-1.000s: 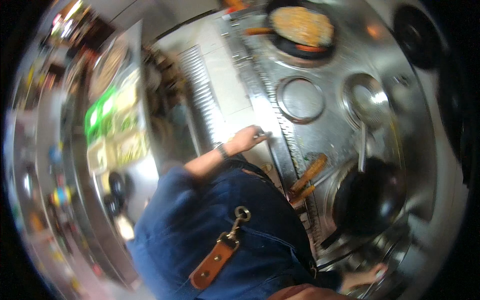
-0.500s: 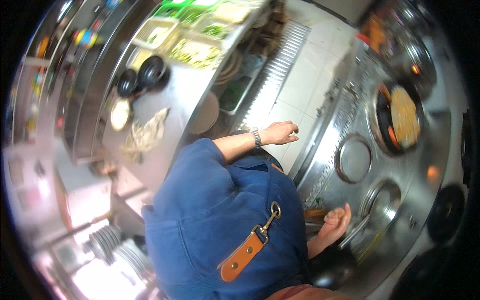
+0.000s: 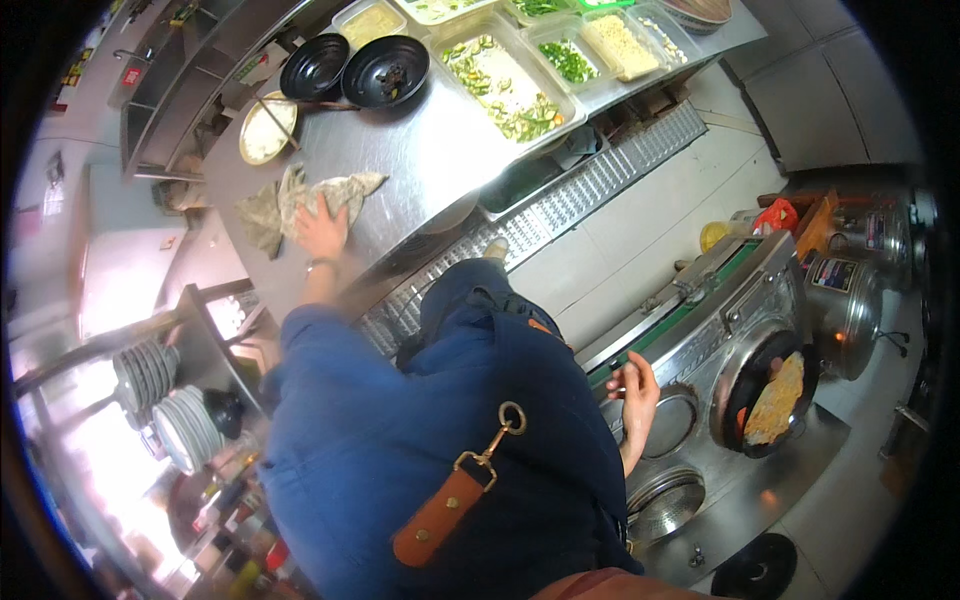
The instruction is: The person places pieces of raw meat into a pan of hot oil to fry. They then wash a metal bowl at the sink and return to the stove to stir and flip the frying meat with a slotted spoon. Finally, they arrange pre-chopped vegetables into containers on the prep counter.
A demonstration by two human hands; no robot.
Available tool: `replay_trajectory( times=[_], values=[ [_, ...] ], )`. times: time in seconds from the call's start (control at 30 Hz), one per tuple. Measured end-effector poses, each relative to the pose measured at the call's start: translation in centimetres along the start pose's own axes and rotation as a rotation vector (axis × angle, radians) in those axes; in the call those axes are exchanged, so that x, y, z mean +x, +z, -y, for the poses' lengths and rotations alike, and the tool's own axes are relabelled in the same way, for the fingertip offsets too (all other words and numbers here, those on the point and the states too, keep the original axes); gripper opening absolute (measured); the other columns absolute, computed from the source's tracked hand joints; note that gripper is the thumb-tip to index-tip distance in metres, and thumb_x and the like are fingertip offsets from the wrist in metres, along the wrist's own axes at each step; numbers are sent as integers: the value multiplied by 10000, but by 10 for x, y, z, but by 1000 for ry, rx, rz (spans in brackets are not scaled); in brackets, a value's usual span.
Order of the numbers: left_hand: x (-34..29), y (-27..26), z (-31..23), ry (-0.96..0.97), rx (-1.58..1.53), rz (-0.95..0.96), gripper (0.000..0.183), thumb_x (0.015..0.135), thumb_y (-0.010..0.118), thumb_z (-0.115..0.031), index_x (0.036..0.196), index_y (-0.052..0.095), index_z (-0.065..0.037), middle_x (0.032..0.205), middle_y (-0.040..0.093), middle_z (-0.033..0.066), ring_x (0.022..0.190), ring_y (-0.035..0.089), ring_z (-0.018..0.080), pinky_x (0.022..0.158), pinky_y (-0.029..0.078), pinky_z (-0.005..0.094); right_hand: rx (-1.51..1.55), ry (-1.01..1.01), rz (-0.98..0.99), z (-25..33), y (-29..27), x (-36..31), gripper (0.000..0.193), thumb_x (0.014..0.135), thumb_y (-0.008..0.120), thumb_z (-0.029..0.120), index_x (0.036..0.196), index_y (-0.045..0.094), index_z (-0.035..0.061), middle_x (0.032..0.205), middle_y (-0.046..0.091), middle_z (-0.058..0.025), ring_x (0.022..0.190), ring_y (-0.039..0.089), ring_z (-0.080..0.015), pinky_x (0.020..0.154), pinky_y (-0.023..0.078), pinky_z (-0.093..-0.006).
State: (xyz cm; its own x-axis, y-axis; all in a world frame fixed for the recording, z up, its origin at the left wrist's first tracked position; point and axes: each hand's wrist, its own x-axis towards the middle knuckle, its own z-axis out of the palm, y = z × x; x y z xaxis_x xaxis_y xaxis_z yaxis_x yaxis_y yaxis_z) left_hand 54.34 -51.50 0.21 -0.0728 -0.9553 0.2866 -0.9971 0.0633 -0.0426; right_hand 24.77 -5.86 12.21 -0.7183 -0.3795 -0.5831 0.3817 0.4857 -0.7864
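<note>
On the steel worktop at the left, my left hand lies with fingers spread on a crumpled, stained cloth. It presses the cloth's near edge without visibly gripping it. My right hand hovers by the stove at the right, fingers loosely bent and apart, with nothing seen in it. Beside it is an empty round burner ring. Farther right, a browned flat pancake rests in a dark round pan on the stove.
Two black bowls and a pale round bowl with sticks across it stand beyond the cloth. Trays of chopped vegetables line the worktop's far side. A metal strainer sits near the stove's front. Stacked plates fill a lower-left rack.
My left hand has swung left from over the aisle onto the cloth. My body and view have turned toward the worktop. My right hand remains beside the stove.
</note>
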Motion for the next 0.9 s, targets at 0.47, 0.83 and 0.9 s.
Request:
replay_trajectory(
  times=[0.47, 0.83, 0.9],
  values=[
    [28, 33, 26, 89, -284, -7, 125, 804, 553, -115, 857, 592, -8, 895, 541, 156, 875, 496, 335, 757, 400, 430, -259, -126, 614, 156, 167, 185, 318, 908, 512, 196, 1173, 522, 19, 796, 593, -67, 630, 578, -114, 515, 461, -238],
    [19, 37, 17, -100, -309, 94, 212, 862, 528, -179, 876, 595, 22, 919, 571, 204, 888, 516, 360, 803, 401, 429, -423, -301, 897, 263, 257, 295, 382, 901, 520, 216, 1236, 475, 38, 833, 579, -61, 619, 594, -117, 496, 476, -236],
    [13, 34, 14, -124, -333, 65, 234, 846, 539, -174, 965, 601, 17, 985, 582, 199, 943, 526, 356, 844, 403, 418, -463, -453, 844, 289, 284, 329, 405, 890, 529, 207, 1266, 462, 74, 896, 560, -81, 652, 593, -121, 501, 476, -244]
  ],
)
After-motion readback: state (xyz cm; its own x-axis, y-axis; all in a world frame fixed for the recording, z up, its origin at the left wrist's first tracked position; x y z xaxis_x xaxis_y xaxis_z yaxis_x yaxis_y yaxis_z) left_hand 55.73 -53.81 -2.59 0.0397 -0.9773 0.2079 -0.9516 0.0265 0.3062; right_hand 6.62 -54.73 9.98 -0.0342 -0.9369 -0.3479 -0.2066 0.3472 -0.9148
